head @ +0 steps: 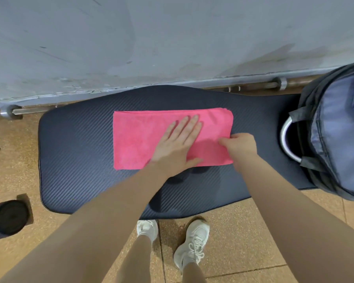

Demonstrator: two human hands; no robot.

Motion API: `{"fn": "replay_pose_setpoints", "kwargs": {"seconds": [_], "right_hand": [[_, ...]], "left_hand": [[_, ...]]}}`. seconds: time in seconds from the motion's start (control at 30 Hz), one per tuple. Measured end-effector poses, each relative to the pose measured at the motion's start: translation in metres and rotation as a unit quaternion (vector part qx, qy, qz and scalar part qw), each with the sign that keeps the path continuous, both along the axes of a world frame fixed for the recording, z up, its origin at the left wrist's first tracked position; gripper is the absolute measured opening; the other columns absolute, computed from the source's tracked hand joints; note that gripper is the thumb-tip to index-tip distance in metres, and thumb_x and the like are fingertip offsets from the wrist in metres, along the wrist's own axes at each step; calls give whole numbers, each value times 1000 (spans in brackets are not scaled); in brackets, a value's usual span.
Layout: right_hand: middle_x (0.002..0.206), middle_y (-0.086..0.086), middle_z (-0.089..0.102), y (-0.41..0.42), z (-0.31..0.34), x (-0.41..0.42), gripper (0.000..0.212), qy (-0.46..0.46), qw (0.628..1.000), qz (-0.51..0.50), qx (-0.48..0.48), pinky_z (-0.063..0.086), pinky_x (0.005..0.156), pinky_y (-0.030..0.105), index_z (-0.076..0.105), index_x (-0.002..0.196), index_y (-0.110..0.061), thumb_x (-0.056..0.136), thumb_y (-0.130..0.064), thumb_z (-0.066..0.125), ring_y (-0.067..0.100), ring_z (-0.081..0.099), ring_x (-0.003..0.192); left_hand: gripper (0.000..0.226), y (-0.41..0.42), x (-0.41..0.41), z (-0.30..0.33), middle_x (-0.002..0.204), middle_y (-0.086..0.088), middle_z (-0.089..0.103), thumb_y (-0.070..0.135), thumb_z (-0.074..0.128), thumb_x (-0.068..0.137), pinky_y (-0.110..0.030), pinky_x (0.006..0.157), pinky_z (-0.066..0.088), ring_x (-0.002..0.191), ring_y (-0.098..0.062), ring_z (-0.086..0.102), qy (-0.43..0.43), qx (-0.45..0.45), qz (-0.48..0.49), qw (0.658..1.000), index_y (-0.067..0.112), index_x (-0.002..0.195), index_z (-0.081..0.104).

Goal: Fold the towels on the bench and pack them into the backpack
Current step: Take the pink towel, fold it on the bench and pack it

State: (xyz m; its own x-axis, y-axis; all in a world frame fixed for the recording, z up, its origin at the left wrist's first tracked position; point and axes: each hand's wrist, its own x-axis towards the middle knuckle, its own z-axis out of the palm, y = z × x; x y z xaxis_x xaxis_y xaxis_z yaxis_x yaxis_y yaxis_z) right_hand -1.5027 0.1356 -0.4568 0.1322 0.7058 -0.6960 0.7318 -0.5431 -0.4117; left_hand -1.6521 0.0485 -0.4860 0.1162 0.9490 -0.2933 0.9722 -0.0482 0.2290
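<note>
One camera sits on the person's head. It looks steeply down, close over the bench (pixel 74 160), with the wall beyond.

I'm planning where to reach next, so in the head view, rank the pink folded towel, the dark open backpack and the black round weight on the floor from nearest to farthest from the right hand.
1. Pink folded towel: the right hand pinches its right edge.
2. Dark open backpack: to the right, at the bench end.
3. Black round weight: far left, on the floor.
</note>
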Motion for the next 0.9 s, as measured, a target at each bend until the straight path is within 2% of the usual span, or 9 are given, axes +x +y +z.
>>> {"fn": "replay_pose_setpoints", "kwargs": {"seconds": [0.1,0.2,0.27,0.33,0.47,0.57,0.63,0.8,0.9], "right_hand": [[82,6,55,-4,13,1,11,-11,989,125,81,32,54,26,56,82,-9,80,-17,62,21,50,77],[97,9,58,-18,31,-9,19,2,966,223,127,41,70,32,49,102,-11,86,-19,56,27,54,90],[112,10,55,-30,44,-27,39,-15,950,283,132,43,79,38,42,127,-17,90,-24,51,30,55,101],[123,10,49,-41,52,-51,51,-35,938,330,102,43,83,41,25,141,-27,94,-26,45,33,54,106],[130,9,47,-63,46,-91,61,-58,922,376,75,43,81,38,6,148,-27,97,-24,40,33,56,107],[132,12,48,-73,31,-113,66,-74,921,379,50,40,73,34,-3,148,-17,98,-18,39,31,58,106],[140,15,40,-74,25,-125,67,-58,927,370,24,43,81,38,-5,148,-12,97,-13,39,34,55,111],[144,9,38,-66,18,-103,55,-71,878,444,165,32,100,37,31,142,-10,89,0,38,28,39,126],[150,13,32,-68,3,-80,53,-70,846,454,270,19,113,48,34,141,-4,90,-9,48,33,30,137]], "left_hand": [[94,6,14,-7,155,-6,17,68,43,77,-38,115,-2,143,-25,16,2,-24,-14,1000,12,147,14],[98,9,15,-4,157,-4,-8,65,45,81,-35,112,-15,144,-21,-9,-18,-47,8,999,12,147,-5],[92,5,9,7,156,-11,4,59,47,83,-35,115,-7,145,-24,2,-70,-52,7,996,5,147,8],[77,-9,-5,20,144,-22,35,49,44,83,-41,114,13,136,-34,31,-108,-40,17,993,-5,137,34],[64,-48,-54,26,150,-17,26,21,48,89,-38,116,13,141,-29,22,-108,-49,106,987,1,144,21],[66,-67,-86,26,149,-17,30,23,41,84,-38,114,15,139,-31,26,-80,-26,171,982,2,144,21],[65,-75,-97,23,149,-17,29,22,43,87,-40,114,17,139,-32,25,-74,-26,220,972,2,144,20],[63,-70,-95,21,142,-17,32,25,51,91,-44,104,29,129,-33,31,-116,-35,456,882,4,143,21],[59,-62,-88,21,135,-15,41,34,52,91,-45,100,31,124,-32,36,-134,-72,524,838,6,138,29]]}}
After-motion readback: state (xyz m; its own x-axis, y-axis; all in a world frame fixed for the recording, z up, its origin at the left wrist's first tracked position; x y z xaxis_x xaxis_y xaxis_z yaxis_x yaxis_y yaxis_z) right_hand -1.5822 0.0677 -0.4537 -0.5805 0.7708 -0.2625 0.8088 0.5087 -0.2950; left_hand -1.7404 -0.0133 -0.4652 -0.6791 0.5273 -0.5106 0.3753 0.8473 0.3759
